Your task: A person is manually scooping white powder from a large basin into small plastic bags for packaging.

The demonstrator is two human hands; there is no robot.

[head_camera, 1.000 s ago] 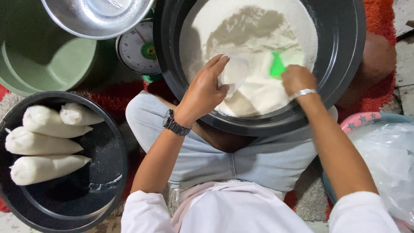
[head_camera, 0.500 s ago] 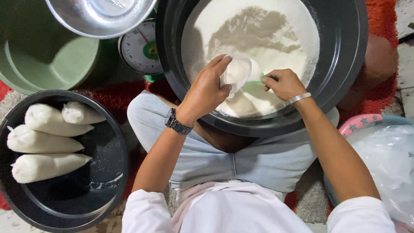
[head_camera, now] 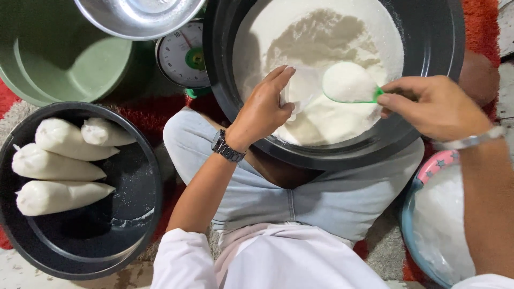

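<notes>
A large black basin rests on my lap, filled with white flour. My left hand, with a wristwatch, holds open a clear plastic bag over the flour. My right hand, wearing a bracelet, grips the handle of a green scoop heaped with flour, held level right beside the bag's mouth.
A black basin at lower left holds several filled, tied white bags. A green tub, a steel bowl and a dial kitchen scale stand behind it. A basin of clear bags sits at lower right on the red rug.
My right hand dug the green scoop into the flour and has lifted it out full, swinging it toward the bag. My left hand stayed on the bag.
</notes>
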